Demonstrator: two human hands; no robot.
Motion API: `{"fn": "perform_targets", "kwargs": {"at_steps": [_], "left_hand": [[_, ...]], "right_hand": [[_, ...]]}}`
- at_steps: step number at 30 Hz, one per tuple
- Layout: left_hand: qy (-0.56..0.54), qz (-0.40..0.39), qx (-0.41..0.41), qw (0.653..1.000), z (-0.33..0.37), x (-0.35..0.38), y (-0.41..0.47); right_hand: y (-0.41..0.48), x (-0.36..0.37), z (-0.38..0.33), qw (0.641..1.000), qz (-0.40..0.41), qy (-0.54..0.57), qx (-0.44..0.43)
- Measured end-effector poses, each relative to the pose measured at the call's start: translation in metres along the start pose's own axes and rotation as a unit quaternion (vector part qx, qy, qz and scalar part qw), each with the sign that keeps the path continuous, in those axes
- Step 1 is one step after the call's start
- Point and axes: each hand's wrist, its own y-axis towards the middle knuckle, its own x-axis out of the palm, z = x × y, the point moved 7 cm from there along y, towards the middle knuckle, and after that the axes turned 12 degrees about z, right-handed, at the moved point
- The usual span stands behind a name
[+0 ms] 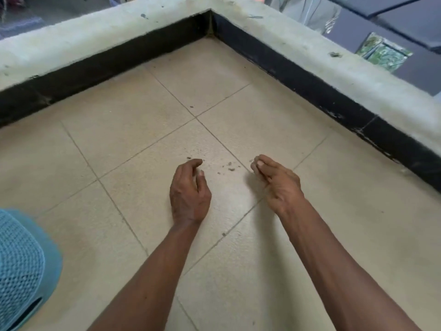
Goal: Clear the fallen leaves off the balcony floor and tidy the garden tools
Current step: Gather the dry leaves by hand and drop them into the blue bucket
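Note:
Small dark leaf crumbs (228, 166) lie scattered on the beige tiled balcony floor (133, 130), between my two hands. My left hand (189, 194) rests on its edge on the tile, just left of the crumbs. Its fingers are loosely cupped toward them and hold nothing. My right hand (276, 180) hovers just right of the crumbs, thumb and fingertips bunched together and pointing down at the floor. Whether anything is caught between those fingertips is hidden. No garden tools are in view.
A light blue mesh basket (21, 266) sits at the lower left edge. A low concrete parapet (100, 37) with a black base strip (310, 87) borders the floor at the back and right and meets in a corner. A few stray specks (191, 107) lie farther back.

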Motion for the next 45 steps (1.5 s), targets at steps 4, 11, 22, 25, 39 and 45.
{"fn": "perform_targets", "kwargs": {"at_steps": [4,11,22,25,39,45], "left_hand": [[-0.211,-0.113,-0.211,0.948,0.049,0.045,-0.029],[-0.346,-0.412,-0.210,0.817,0.250,0.087,-0.126],[-0.268,-0.649,0.199,0.684,0.496,0.087,-0.336],[-0.188,-0.610,0.369,0.675,0.496,0.092,-0.362],[-0.188,-0.507,0.330,0.774,0.490,0.062,-0.252],[-0.127,-0.448,0.258,0.847,0.441,0.027,-0.132]], "right_hand": [[-0.044,-0.039,-0.026,0.980,-0.017,0.171,0.096],[-0.134,-0.158,-0.163,0.954,0.034,0.295,-0.046],[-0.266,-0.432,-0.306,0.823,0.391,0.013,-0.412],[-0.246,-0.461,-0.302,0.785,0.455,-0.197,-0.372],[-0.284,-0.366,-0.318,0.708,0.399,-0.412,-0.411],[-0.261,-0.206,-0.324,0.734,0.173,-0.483,-0.445]]}}
